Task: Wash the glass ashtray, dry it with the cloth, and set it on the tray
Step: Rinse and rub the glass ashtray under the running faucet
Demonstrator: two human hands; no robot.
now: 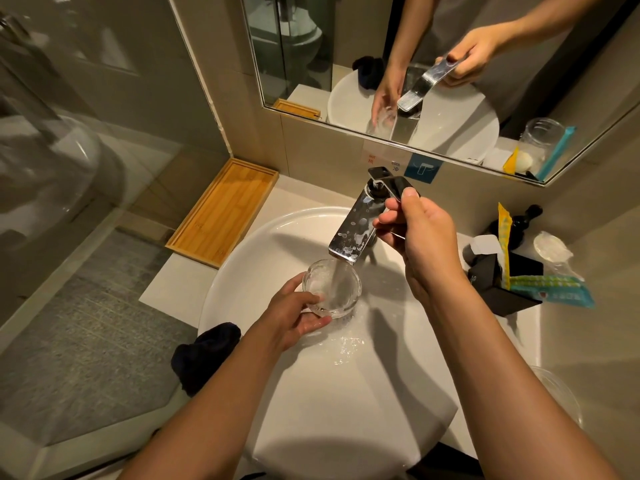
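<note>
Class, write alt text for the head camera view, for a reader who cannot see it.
A person's left hand holds a glass ashtray under running water from a chrome tap over a white basin, while the right hand grips the tap lever. A dark cloth lies on the basin's left edge, and a wooden tray sits behind it.

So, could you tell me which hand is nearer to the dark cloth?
Left. The left hand holds the ashtray just right of the cloth; the right hand is up on the faucet handle.
</note>
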